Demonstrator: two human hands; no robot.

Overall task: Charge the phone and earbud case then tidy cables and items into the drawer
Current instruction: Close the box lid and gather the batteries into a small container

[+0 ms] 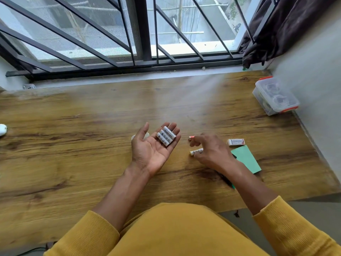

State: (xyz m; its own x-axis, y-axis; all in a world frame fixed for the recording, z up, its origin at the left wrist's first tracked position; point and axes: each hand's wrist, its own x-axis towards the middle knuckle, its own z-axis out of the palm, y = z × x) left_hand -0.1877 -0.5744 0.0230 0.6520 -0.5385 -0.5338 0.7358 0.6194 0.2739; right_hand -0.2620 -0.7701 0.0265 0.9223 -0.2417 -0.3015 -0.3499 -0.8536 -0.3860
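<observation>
My left hand (153, 146) is held palm up above the wooden desk (92, 141), fingers relaxed, with three white batteries (166, 136) lying across them. My right hand (210, 150) reaches palm down over the desk. Its fingertips pinch a small battery with a red tip (191, 138). Another white battery (196, 151) lies on the desk under that hand's thumb side. A small white object (133, 137) peeks out behind my left hand, mostly hidden.
A green pad (247, 159) and a small white-and-red box (236, 141) lie right of my right hand. A clear lidded container with orange clips (275, 97) stands at the back right by the wall. A white object (2, 129) sits at the left edge. Window bars run behind the desk.
</observation>
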